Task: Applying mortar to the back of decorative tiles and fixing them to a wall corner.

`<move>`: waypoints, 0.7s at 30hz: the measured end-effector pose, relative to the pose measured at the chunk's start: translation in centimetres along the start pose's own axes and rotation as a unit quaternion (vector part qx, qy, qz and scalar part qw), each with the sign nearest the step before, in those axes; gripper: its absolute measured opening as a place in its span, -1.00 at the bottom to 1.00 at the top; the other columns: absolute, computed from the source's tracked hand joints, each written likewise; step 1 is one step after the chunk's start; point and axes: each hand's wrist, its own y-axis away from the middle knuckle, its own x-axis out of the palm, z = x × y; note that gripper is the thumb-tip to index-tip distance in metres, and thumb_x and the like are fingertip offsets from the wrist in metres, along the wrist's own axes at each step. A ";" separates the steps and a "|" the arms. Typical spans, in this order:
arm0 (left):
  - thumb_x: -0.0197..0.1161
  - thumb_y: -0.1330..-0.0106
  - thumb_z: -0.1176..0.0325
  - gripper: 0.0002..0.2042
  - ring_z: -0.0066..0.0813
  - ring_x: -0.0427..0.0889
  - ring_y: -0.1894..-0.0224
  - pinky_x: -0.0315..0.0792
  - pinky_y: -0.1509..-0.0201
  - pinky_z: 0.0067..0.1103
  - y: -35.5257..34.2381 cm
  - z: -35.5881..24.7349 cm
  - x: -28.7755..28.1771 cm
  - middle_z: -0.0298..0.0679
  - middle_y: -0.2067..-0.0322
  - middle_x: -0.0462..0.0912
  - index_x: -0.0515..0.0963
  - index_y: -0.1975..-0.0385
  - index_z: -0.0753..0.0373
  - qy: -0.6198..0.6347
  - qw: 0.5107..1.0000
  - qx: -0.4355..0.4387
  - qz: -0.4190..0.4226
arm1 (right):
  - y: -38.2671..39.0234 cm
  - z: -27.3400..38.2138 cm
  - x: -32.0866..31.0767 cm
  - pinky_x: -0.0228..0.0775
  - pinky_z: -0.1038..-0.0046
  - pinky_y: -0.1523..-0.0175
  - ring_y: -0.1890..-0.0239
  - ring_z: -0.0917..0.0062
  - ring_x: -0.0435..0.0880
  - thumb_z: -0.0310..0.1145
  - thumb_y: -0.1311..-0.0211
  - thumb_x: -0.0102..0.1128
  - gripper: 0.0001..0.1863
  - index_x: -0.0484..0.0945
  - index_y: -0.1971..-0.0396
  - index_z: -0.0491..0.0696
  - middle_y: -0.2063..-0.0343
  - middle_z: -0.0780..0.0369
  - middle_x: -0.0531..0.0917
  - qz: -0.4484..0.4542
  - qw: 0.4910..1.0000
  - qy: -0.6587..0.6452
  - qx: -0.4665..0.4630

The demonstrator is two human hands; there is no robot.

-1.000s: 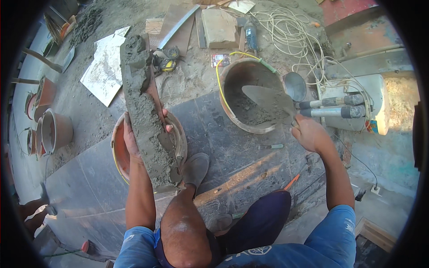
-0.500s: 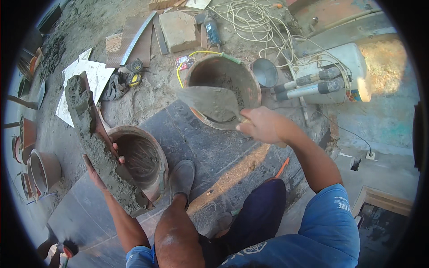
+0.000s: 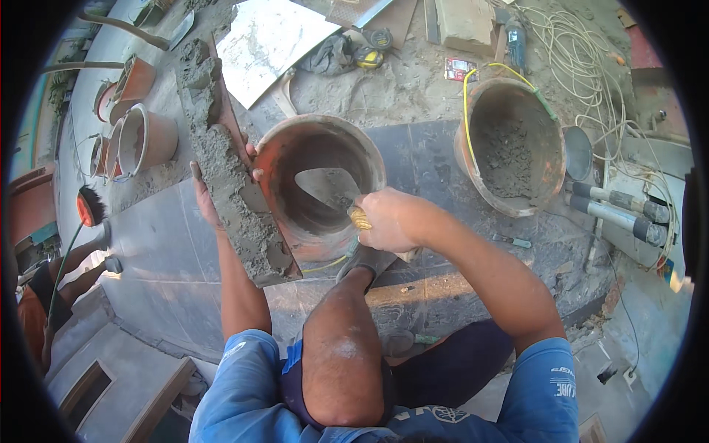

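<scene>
My left hand (image 3: 209, 201) holds a long narrow reddish-brown board (image 3: 235, 124) from beneath, thumb on one side and fingertips curled over the other. Lumpy grey mortar (image 3: 230, 171) covers the board along its length. My right hand (image 3: 391, 221) is wrapped round the handle of a trowel (image 3: 325, 186). The blade is inside the near bucket (image 3: 375, 151), whose inner wall is smeared with mortar; whether the tip touches the wall I cannot tell. To the right, a second bucket (image 3: 468, 159) contains wet mortar (image 3: 509, 155).
Several buckets (image 3: 156, 136) stand at left, near a person (image 3: 33, 303) and a red-headed broom (image 3: 90, 207). Beyond lie a white sheet (image 3: 273, 44), a yellow tape measure (image 3: 369, 57), a blue power tool (image 3: 515, 40) and coiled cable (image 3: 576, 55). A small tool (image 3: 513, 241) lies on the dark tiles.
My right hand has brought the trowel from over the mortar bucket into the near bucket. The view has swung left, bringing the person with the broom further into sight. My left hand still holds the board.
</scene>
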 end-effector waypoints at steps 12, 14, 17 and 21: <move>-0.24 -0.48 -0.03 -0.45 0.13 0.33 -0.23 0.41 0.08 -0.11 -3.7 5.9 -0.2 0.00 -0.27 0.29 0.19 -0.33 0.18 -0.016 0.999 -0.029 -0.001 | 15.0 -19.9 -8.4 0.48 0.46 0.27 0.41 0.51 0.66 -0.25 -0.18 0.25 -0.69 0.60 0.13 -0.07 0.43 0.16 0.70 -0.581 0.780 -0.213 0.097; -0.24 -0.48 -0.02 -0.44 0.09 0.31 -0.25 0.40 0.03 -0.12 -4.8 8.1 -1.8 -0.01 -0.31 0.21 0.14 -0.36 0.18 -0.029 0.998 -0.056 0.030 | 20.7 -33.1 -9.0 0.49 0.32 0.17 0.31 0.30 0.68 -0.24 -0.18 0.22 -0.68 0.59 0.09 -0.02 0.36 0.10 0.70 -0.653 0.685 -0.120 0.301; -0.24 -0.49 -0.01 -0.43 0.08 0.32 -0.23 0.41 -0.01 -0.10 -7.7 13.1 -0.6 0.02 -0.33 0.16 0.11 -0.37 0.20 -0.002 0.996 -0.073 0.049 | 25.3 -46.7 -5.3 0.43 0.19 -0.08 0.00 0.12 0.59 -0.22 -0.20 0.16 -0.60 0.52 -0.05 0.05 0.12 -0.01 0.64 -0.510 0.718 0.001 0.474; -0.25 -0.49 -0.02 -0.41 0.10 0.32 -0.21 0.41 -0.09 -0.08 -9.4 14.5 0.9 0.10 -0.33 0.12 0.06 -0.39 0.22 0.026 0.993 -0.109 0.028 | 24.5 -51.0 -4.2 0.40 0.20 -0.10 -0.04 0.08 0.55 -0.25 -0.15 0.21 -0.60 0.54 -0.02 0.04 0.10 -0.07 0.61 -0.486 0.713 -0.046 0.503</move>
